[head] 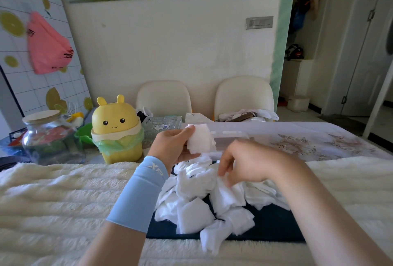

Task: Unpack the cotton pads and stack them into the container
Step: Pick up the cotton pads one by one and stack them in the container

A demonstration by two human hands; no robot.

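Observation:
A heap of loose white cotton pads (197, 208) lies on a dark blue mat (274, 223) in front of me. My left hand (170, 146), with a light blue sleeve on the wrist, holds a small stack of pads (201, 139) up above the heap. My right hand (242, 162) reaches down with curled fingers and pinches a pad (228, 193) at the top of the heap. A clear plastic container (229, 136) stands just behind the held stack, partly hidden by it.
A yellow cartoon bin (117, 129) with a green liner stands at the left, a glass jar (49, 136) further left. A clear glass dish (161, 126) sits behind. A fluffy cream cloth (53, 202) covers the near table. Two cream chairs (163, 97) stand against the wall.

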